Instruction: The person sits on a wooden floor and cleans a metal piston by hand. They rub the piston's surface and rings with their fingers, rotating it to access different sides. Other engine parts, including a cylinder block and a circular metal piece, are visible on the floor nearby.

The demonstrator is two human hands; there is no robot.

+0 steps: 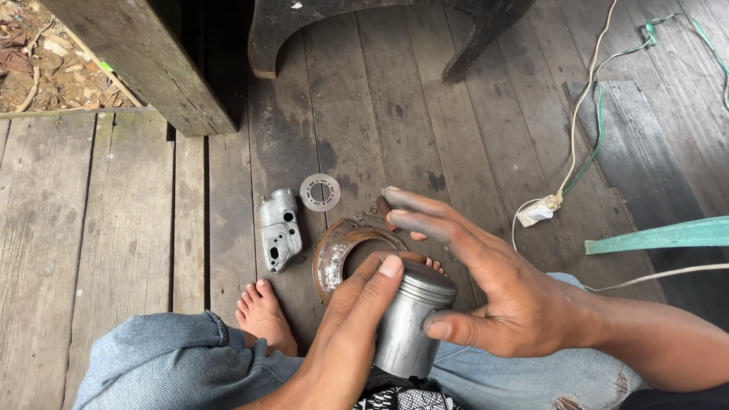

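Left hand [357,319] clasps the grey metal piston [410,323] at lower centre — right hand [493,281] touches it, fingers spread — above the rusty ring [330,254].

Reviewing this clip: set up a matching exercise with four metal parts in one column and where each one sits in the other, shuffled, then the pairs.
Things:
1. piston
2. rusty ring plate
3. perforated disc
4. grey cast housing

Places:
A. flat on the planks, farthest from the person
B. on the planks, left of the ring plate
C. between both hands
D. on the planks just beyond the hands

Pairs: 1-C, 2-D, 3-A, 4-B
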